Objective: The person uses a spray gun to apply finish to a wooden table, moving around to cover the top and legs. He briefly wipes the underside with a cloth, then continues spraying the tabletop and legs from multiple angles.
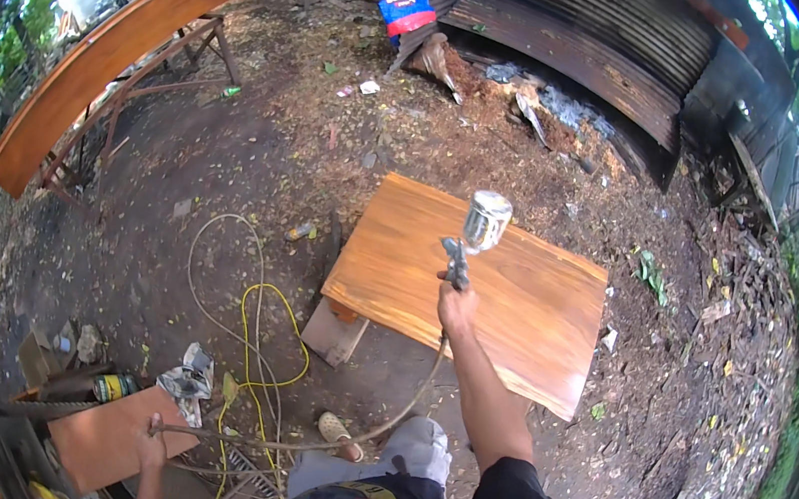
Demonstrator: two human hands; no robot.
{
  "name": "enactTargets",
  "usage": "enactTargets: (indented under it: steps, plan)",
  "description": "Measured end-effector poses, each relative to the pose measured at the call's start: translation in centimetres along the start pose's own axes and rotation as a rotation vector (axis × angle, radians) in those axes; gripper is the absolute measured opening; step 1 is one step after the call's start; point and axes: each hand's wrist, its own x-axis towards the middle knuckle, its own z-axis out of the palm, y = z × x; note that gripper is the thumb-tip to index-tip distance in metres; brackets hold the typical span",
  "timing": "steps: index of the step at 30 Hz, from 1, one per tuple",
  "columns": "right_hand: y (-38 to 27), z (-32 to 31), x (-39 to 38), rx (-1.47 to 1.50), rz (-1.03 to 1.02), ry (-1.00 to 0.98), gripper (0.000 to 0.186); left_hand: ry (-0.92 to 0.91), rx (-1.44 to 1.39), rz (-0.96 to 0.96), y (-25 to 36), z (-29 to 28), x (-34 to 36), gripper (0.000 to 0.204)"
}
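The right hand point(456, 304) is clenched around a spray gun point(474, 239), its metal cup upright above the wooden panel point(513, 305), which lies directly beneath and ahead, long axis running left to right. The left hand point(154, 441), far lower-left, grasps the air hose point(293, 445) near a smaller board point(106, 443).

The right hand point(456, 302) holds a spray gun point(474, 239) over the board point(533, 308), hose point(238, 329) trailing left, perhaps to the left hand point(154, 444).
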Motion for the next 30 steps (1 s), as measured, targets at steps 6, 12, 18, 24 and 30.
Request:
enactTargets:
  steps: [6, 12, 18, 24, 30]
  plan:
    - [0.2, 11.3, 6.9, 0.017, 0.046, -0.036, 0.027, 0.108, -0.05, 0.009, -1.1, -2.2, 2.4, 0.052]
    - [1.5, 13.1, 10.4, 0.021, 0.1, 0.029, 0.029, 0.053, 0.086, -0.022, 2.2, -2.7, 1.2, 0.051]
    - [7.2, 5.0, 12.9, -0.045, 0.138, 0.116, 0.028, -0.005, 0.286, 0.107, 9.4, 2.5, 1.3, 0.05]
    - [13.4, -8.5, 13.6, -0.084, 0.15, 0.238, 0.025, -0.246, 0.299, 0.25, 17.3, 10.4, 1.5, 0.046]
    - [18.8, -21.6, 14.0, -0.144, 0.272, 0.399, 0.025, -0.459, 0.491, 0.336, 23.4, 17.8, 0.2, 0.044]
